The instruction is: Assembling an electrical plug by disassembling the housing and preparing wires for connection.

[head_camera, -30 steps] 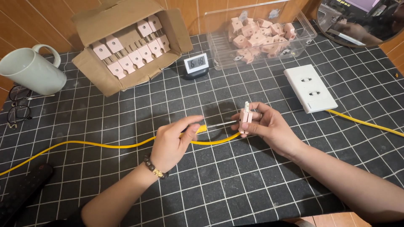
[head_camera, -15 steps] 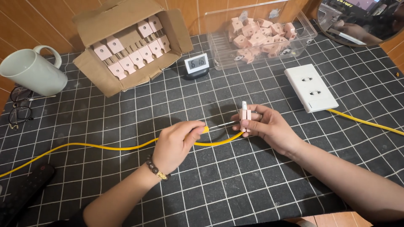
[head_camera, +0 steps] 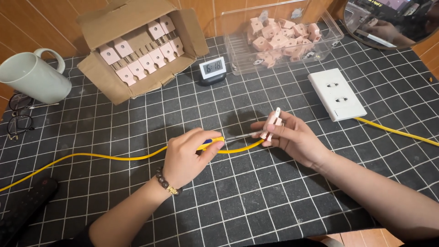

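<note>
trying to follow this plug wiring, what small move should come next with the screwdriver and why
Probably keep the pink plug steady and turn the screwdriver in place. The left hand grips its yellow handle, the shaft runs level to the plug pinched in the right hand, and the tip seems to meet the plug where the yellow cable comes in. Whether the tip is seated cannot be seen.

The yellow cable (head_camera: pixel 114 158) is cut off at both side edges; the screwdriver (head_camera: pixel 231 137) handle is largely hidden by the left hand (head_camera: pixel 185 158).
</note>
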